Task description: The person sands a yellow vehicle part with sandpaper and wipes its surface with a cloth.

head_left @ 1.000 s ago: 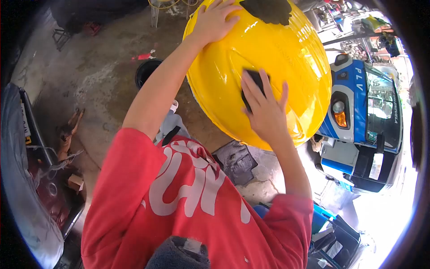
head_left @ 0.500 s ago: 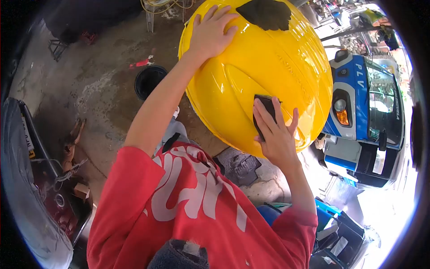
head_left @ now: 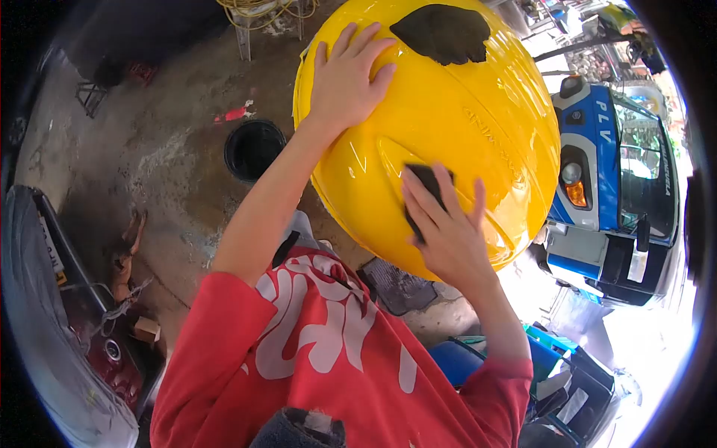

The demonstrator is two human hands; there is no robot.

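A large, glossy yellow rounded shell [head_left: 433, 112] with raised lettering fills the upper middle of the head view. On its left part my left hand [head_left: 347, 82] lies flat with fingers apart, holding nothing. Lower down, my right hand [head_left: 452, 235] presses a black rectangular pad [head_left: 432, 179] against the shell, its fingers over the pad and slightly blurred. A dark, irregular piece [head_left: 442, 33] lies near the shell's top; I cannot make out whether it is cloth or paper.
A black bucket [head_left: 254, 149] stands on the stained floor, left of the shell. A blue and white vehicle [head_left: 590, 164] is close on the right. A dark red vehicle part [head_left: 112, 351] and grey cover [head_left: 45, 321] are at lower left. Bins [head_left: 575, 388] stand at lower right.
My right hand has slid the black pad to the left over the yellow shell. My left hand keeps about the same place on it. The whole view has shifted slightly.
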